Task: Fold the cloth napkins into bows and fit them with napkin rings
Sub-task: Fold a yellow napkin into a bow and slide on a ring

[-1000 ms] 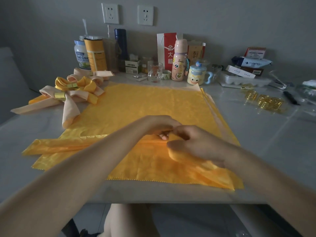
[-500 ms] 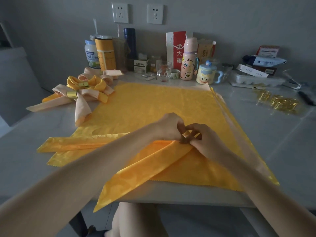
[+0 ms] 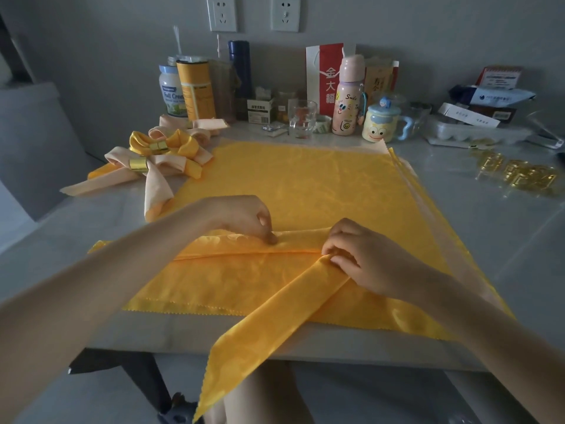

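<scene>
- Most likely a home: a dining corner against a plain grey wall.
- Upper centre: two white wall sockets (image 3: 222, 13) above a pale counter (image 3: 504, 240).
- Along the back edge, household clutter: a tub labelled "Full Cream" (image 3: 171, 91), a dark blue flask (image 3: 240, 71), a drinking glass (image 3: 302, 119).
- Centre right: a pink cartoon bottle (image 3: 348, 99), a smiling-face mug (image 3: 380, 123), a red-and-white gift bag (image 3: 324, 75).
- Far right: a clear egg tray (image 3: 470, 134).

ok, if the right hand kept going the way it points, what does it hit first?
Probably the left hand: the right hand points left along the folded napkin strip, with only that strip between them.
</scene>
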Demonstrator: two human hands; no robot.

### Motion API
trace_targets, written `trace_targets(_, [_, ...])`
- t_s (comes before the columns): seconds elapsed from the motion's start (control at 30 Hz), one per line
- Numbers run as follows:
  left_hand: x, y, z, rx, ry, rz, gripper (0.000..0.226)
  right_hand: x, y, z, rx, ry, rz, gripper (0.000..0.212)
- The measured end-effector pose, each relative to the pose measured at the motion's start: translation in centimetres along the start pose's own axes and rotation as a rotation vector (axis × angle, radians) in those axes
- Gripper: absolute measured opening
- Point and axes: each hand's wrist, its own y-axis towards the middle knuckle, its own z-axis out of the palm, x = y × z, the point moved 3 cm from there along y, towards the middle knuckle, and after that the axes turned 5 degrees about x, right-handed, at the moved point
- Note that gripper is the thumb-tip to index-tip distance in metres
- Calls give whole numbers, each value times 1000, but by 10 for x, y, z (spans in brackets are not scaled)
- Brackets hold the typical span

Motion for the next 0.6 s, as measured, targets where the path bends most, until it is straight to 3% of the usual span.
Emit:
trace_targets(0.17, [-6,17,7,80,149,-75,31,2,7,-3,2,60,49,10])
trace_targets(0.27, [-4,24,-1,18,118,-92,29,10,14,-9,-22,140,49,10])
trace_targets(0.43, [-3,33,-20,-117,48,-127,35,9,37,2,-6,58,96,13])
trace_targets(0.6, [-2,32,-27,-104,67,-216,42,-3,47,14,-69,105,179,16])
